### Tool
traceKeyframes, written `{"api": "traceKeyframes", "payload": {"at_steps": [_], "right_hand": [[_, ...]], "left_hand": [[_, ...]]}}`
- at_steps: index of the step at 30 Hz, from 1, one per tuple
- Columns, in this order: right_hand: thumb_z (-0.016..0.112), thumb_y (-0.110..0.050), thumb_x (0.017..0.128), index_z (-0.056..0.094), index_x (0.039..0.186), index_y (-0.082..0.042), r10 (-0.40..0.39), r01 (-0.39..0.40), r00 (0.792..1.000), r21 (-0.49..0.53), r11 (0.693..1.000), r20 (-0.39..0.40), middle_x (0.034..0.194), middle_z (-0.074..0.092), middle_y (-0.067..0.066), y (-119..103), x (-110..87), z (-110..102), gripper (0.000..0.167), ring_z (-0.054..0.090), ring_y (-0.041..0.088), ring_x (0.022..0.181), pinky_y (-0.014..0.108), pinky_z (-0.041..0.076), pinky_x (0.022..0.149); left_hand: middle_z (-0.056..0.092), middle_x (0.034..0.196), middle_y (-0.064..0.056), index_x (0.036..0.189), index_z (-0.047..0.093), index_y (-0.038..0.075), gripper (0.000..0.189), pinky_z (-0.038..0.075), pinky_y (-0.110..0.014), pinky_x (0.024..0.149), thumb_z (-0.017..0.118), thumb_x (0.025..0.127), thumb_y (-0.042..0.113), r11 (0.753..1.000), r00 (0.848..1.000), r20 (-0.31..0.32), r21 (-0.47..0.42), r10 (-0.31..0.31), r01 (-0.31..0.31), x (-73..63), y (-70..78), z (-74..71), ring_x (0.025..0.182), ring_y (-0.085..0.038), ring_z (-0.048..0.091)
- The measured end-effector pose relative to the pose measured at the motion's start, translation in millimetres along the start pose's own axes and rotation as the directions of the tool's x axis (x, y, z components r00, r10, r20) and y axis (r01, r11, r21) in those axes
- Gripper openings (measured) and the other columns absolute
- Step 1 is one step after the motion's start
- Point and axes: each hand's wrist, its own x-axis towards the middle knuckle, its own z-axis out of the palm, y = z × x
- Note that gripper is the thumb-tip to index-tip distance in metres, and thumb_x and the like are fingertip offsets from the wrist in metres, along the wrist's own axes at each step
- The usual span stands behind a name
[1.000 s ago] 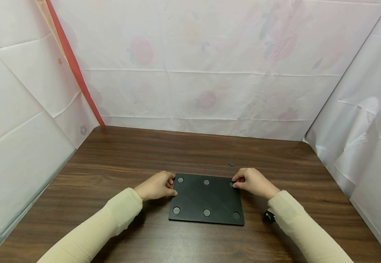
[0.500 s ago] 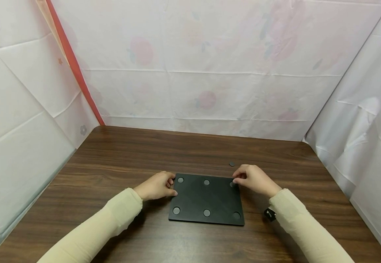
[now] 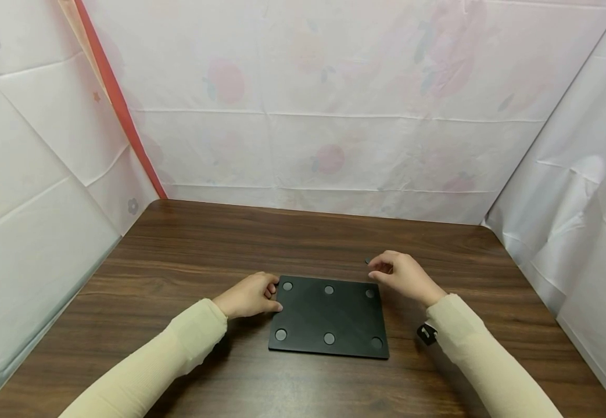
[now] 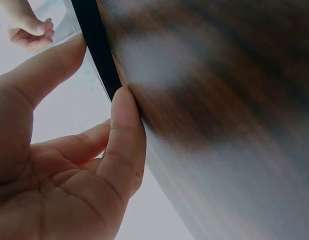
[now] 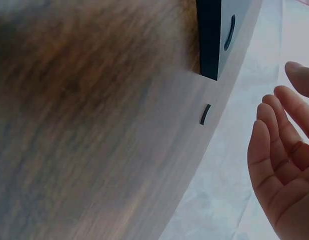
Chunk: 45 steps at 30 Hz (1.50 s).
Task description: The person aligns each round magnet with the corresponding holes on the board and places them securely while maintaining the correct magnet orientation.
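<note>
A flat black rectangular board point(image 3: 329, 316) lies on the table, with round grey discs in recesses along its far and near edges. The near right recess point(image 3: 376, 342) looks darker than the others. My left hand point(image 3: 247, 295) holds the board's left edge, thumb over the top and a fingertip against the side in the left wrist view. Beyond the board's far right corner, my right hand point(image 3: 399, 276) hovers with relaxed fingers and nothing between them. A small dark loose disc point(image 5: 206, 114) lies on the table near its fingertips, partly hidden by them in the head view.
The brown wood-grain table point(image 3: 203, 244) runs back to a pale printed curtain point(image 3: 303, 116). White sheeting point(image 3: 569, 203) hangs on the right. A black tag with a white mark point(image 3: 427, 334) shows beside the right sleeve.
My right hand has lifted off the board's far right disc and moved away from me toward the loose disc, its fingers spreading. The left hand and the board have stayed still.
</note>
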Motion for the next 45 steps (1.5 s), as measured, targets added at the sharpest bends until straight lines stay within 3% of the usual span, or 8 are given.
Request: {"api": "traceKeyframes", "payload": {"at_steps": [11,21,33,45], "right_hand": [[0.069,-0.022,0.093,0.068,0.118,-0.006,0.022,-0.022,0.998,0.009,1.000,-0.064,0.103,0.066,0.004,7.5,12.6,0.8,0.030,0.061,0.016,0.086,0.033,0.053,0.075],[0.069,-0.021,0.093,0.066,0.121,-0.003,0.078,-0.077,0.995,0.010,0.997,-0.069,0.106,0.066,0.007,17.3,26.1,2.5,0.034,0.062,0.019,0.089,0.038,0.053,0.078],[0.068,-0.022,0.093,0.067,0.119,-0.002,0.144,-0.144,0.989,-0.020,0.989,-0.021,0.106,0.066,0.011,33.9,36.8,5.9,0.033,0.062,0.022,0.090,0.039,0.053,0.078],[0.069,-0.018,0.092,0.070,0.113,-0.003,0.189,-0.188,0.980,-0.018,0.982,0.055,0.102,0.067,0.011,36.2,43.5,5.0,0.026,0.062,0.018,0.083,0.037,0.053,0.076]], "left_hand": [[0.060,0.105,-0.007,0.135,0.051,-0.009,0.065,0.052,-0.036,0.087,0.080,0.081,0.012,1.000,1.000,0.003,0.002,0.000,0.000,-0.7,-0.1,0.6,0.096,-0.016,0.059],[0.061,0.107,-0.007,0.136,0.050,-0.009,0.065,0.052,-0.036,0.088,0.080,0.081,0.012,1.000,1.000,0.002,0.002,-0.003,0.003,2.2,-1.9,0.3,0.097,-0.015,0.059],[0.061,0.106,-0.007,0.134,0.052,-0.009,0.063,0.052,-0.036,0.088,0.080,0.081,0.013,1.000,1.000,0.003,0.010,0.002,-0.002,1.9,-2.5,0.5,0.096,-0.015,0.059],[0.061,0.107,-0.008,0.134,0.051,-0.009,0.064,0.053,-0.036,0.087,0.080,0.081,0.013,1.000,1.000,0.007,0.016,0.007,-0.007,1.7,-2.6,0.1,0.097,-0.016,0.061]]}}
